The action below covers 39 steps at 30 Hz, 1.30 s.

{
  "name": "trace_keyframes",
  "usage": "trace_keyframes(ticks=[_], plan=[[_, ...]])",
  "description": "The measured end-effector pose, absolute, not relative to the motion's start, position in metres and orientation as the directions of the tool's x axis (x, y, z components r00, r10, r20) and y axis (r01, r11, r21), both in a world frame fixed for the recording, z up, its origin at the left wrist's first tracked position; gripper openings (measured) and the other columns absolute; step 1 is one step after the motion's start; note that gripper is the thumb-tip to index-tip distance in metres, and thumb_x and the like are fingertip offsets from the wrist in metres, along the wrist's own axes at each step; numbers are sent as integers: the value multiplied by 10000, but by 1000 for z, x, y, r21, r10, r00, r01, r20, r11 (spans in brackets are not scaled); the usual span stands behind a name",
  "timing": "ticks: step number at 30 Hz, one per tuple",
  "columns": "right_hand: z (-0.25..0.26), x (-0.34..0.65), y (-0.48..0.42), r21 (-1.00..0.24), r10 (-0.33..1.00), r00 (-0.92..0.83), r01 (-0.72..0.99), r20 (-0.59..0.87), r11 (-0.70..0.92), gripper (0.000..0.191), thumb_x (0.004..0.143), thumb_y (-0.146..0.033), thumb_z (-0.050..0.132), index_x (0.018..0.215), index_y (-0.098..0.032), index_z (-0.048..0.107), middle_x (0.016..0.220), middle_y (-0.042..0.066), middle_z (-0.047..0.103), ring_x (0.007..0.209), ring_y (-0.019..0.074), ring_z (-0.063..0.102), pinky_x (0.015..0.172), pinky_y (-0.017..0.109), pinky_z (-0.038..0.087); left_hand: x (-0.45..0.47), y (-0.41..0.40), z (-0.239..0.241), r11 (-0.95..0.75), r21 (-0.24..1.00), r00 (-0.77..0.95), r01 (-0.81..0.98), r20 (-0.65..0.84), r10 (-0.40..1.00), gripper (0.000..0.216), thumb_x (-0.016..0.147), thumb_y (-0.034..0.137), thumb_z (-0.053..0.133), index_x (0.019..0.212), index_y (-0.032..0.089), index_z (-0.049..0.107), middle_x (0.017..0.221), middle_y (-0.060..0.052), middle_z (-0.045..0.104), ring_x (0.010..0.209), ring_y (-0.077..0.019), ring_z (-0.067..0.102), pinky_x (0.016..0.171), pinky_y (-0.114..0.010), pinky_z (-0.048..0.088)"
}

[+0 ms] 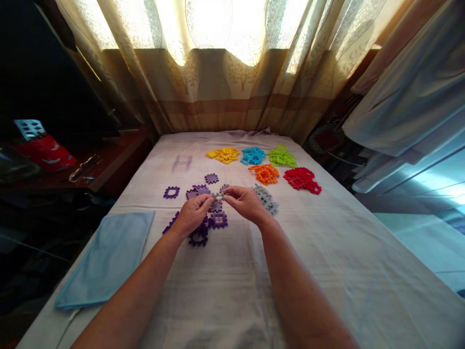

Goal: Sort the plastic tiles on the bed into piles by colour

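Observation:
My left hand (194,213) and my right hand (245,203) are close together above a scatter of purple toothed tiles (219,220). Between them is a small grey interlocking piece (218,196), pinched by the thumb and fingers of each hand. Fingertips hide part of it, so its full shape is unclear. Some purple tiles lie under and behind my left hand; a purple square frame (171,192) lies to the left and a solid purple tile (211,178) farther back. Just right of my right hand rests a pile of grey pieces (266,198).
Yellow (223,154), blue (253,155), lime green (281,156), orange (265,174) and red piles (302,180) of pieces lie toward the back and right of the white-covered table (327,271). A folded light blue cloth (107,259) lies at the left edge. Curtains (225,87) hang behind.

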State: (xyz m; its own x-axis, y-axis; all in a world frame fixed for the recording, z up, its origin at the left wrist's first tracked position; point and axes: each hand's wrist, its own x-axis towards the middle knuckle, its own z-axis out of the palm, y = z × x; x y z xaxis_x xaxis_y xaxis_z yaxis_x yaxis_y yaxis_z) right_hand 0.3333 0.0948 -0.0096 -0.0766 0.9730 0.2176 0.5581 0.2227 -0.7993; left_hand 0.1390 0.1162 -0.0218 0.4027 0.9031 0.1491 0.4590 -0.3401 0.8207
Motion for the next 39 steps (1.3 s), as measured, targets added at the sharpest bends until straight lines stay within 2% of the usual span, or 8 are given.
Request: trace_keyframes(ticks=[3, 6, 11, 18, 22, 26, 31, 39], plan=[[-9, 353, 96, -781, 982, 38, 612, 187, 125, 233, 855, -322, 561, 923, -215, 758, 768, -3, 734, 692, 151, 633, 670, 266, 487, 134, 111, -26, -455, 690, 405, 564, 249, 880, 566, 912, 568, 433, 1261, 162, 616, 1240, -132, 672, 1055, -243, 657, 930, -394, 524], [-8, 381, 95, -692, 951, 246, 720, 190, -48, 260, 855, -326, 541, 946, -230, 765, 822, 17, 749, 745, 174, 648, 700, 281, 480, 121, 95, -33, -587, 427, 552, 687, 218, 805, 694, 853, 590, 564, 1422, 201, 488, 1482, -145, 497, 1361, -313, 461, 1145, -525, 332], [-10, 404, 90, -545, 910, 383, 803, 162, -241, 255, 838, -353, 569, 973, -259, 764, 797, 26, 733, 733, 193, 645, 677, 296, 471, 108, 69, -46, -608, 140, 607, 782, 49, 793, 623, 846, 517, 631, 1426, 338, 490, 1580, -89, 368, 1459, -351, 312, 1177, -644, 163], [-24, 408, 81, -384, 864, 322, 908, 386, -167, 435, 846, -465, 610, 1202, -232, 701, 1244, 151, 626, 1152, 301, 578, 927, 428, 474, 117, 84, -36, -511, 85, 504, 855, 92, 859, 582, 868, 540, 578, 1389, 283, 544, 1566, -134, 380, 1460, -376, 296, 1173, -665, 125], [-42, 410, 67, -316, 920, 192, 945, 342, -80, 829, 720, -608, 724, 1434, -249, 503, 1529, 193, 375, 1398, 389, 352, 1062, 579, 354, 153, 117, -15, -614, 76, 607, 785, 101, 788, 633, 868, 572, 572, 1438, 310, 479, 1569, -120, 381, 1471, -371, 266, 1169, -667, 111], [-64, 412, 57, -288, 969, 91, 957, 231, -22, 972, 638, -624, 785, 1478, -278, 439, 1600, 195, 246, 1457, 424, 229, 1089, 660, 264, 196, 161, -14, -663, 71, 666, 745, -31, 745, 682, 860, 619, 551, 1475, 361, 410, 1618, -122, 276, 1477, -423, 216, 1115, -738, 100], [-78, 414, 71, -299, 967, 22, 952, 255, 57, 915, 664, -580, 779, 1460, -252, 471, 1570, 209, 304, 1437, 400, 285, 1103, 622, 274, 202, 205, -30, -613, 58, 612, 788, -183, 769, 616, 881, 647, 477, 1450, 416, 430, 1628, -122, 246, 1462, -471, 215, 1049, -788, 149], [-81, 401, 116, -345, 944, -14, 929, 329, 134, 708, 714, -476, 748, 1357, -228, 589, 1478, 171, 442, 1359, 360, 409, 1099, 511, 353, 157, 213, -31, -622, 81, 625, 779, -178, 760, 524, 925, 505, 463, 1436, 388, 447, 1598, -81, 333, 1474, -345, 253, 1097, -700, 235]])
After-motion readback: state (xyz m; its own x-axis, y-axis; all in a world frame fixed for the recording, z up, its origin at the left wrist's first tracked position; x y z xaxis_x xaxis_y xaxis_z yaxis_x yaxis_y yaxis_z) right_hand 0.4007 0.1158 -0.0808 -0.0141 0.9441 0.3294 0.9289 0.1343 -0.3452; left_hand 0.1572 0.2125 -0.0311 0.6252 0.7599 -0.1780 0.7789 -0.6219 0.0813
